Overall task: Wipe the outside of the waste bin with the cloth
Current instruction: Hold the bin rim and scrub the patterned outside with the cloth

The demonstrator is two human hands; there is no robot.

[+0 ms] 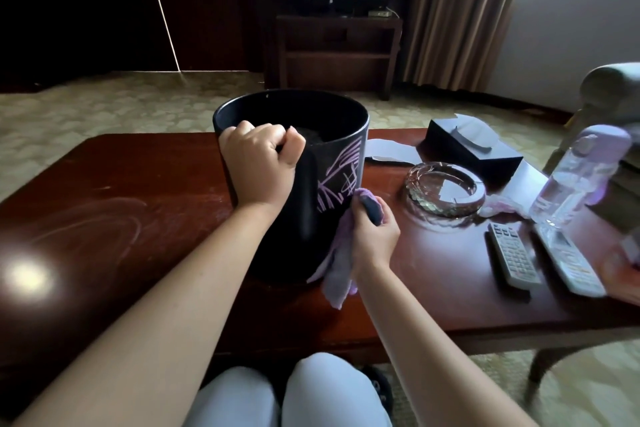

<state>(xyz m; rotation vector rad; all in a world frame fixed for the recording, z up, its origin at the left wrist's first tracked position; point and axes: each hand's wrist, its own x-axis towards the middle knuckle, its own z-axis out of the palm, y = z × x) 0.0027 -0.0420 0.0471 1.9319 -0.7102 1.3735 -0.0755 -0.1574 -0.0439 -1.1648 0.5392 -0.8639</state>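
Observation:
A black round waste bin [304,211] stands upright on the dark red wooden table [121,191], with pale purple scribbles on its right side. My left hand [258,163] grips the bin's near rim, fingers curled over the edge. My right hand [372,232] holds a purple cloth [341,263] bunched in its fingers and presses it against the bin's lower right wall, just below the scribbles. The cloth's loose end hangs down toward the table.
To the right of the bin lie a glass ashtray [446,189], a black tissue box [474,146], two remote controls [514,260], a clear bottle with a purple lid [571,180] and some crumpled tissue. A TV stand is beyond the table, an armchair at far right.

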